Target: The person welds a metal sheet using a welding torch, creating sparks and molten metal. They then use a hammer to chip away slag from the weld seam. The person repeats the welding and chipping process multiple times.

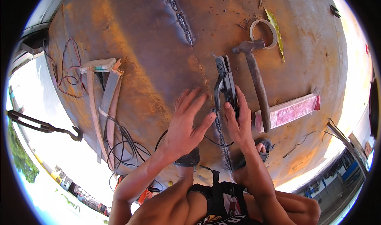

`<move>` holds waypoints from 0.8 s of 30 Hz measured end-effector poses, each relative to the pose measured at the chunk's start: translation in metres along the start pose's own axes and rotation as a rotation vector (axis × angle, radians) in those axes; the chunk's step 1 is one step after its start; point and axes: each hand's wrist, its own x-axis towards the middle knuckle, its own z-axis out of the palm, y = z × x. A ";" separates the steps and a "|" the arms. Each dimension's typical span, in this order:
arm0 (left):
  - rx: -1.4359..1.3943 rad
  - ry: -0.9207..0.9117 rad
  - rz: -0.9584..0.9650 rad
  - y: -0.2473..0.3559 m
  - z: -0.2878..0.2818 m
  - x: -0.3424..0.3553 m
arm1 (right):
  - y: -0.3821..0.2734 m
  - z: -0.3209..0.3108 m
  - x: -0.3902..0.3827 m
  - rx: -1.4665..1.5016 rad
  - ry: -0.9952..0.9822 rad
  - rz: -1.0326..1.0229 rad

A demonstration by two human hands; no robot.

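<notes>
In my right hand [240,117] is a dark welding electrode holder [224,76], its jaw end pointing away from me over the seam. My left hand [190,119] is open beside it, fingers apart, close to the rusty steel plate [135,42]. A bead of weld [178,16] runs along the upper seam, and another rough bead [224,153] lies below my hands. Just right of the holder lies a hammer [258,86] with a long handle, its head against a pale ring [262,22]. A pink-and-white long pack [291,110] lies under the handle's right side.
Wooden strips and a flat metal bar [103,98] lie at left with looped black cables [127,141] and thin wire. A turnbuckle with a hook [39,125] is at the far left edge. A leaf [279,42], metal bars [349,145] at right, and my sandalled feet [262,149] are also in view.
</notes>
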 end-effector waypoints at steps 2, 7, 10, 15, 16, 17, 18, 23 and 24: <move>-0.313 -0.059 -0.108 0.006 -0.004 0.003 | -0.010 0.005 -0.003 -0.064 -0.025 -0.051; -0.819 0.011 -0.376 0.011 0.010 -0.009 | -0.027 0.024 -0.017 -0.131 -0.051 -0.159; -0.714 -0.014 -0.453 0.008 0.003 -0.014 | -0.031 0.026 -0.018 -0.116 -0.057 -0.137; -0.101 0.154 -0.061 -0.010 0.017 -0.007 | -0.027 0.023 0.008 -0.149 0.064 -0.256; -0.099 0.123 -0.065 -0.012 0.019 -0.005 | -0.028 0.020 0.014 -0.154 0.063 -0.241; -0.097 0.091 -0.069 -0.013 0.020 -0.004 | -0.031 0.017 0.019 -0.158 0.062 -0.225; -0.096 0.060 -0.074 -0.013 0.020 -0.003 | -0.035 0.016 0.024 -0.163 0.060 -0.208; -0.157 0.071 -0.096 -0.009 0.019 0.004 | -0.049 0.016 0.034 -0.193 0.036 -0.181; -0.166 0.077 -0.102 -0.008 0.018 0.004 | -0.048 0.017 0.036 -0.196 0.042 -0.206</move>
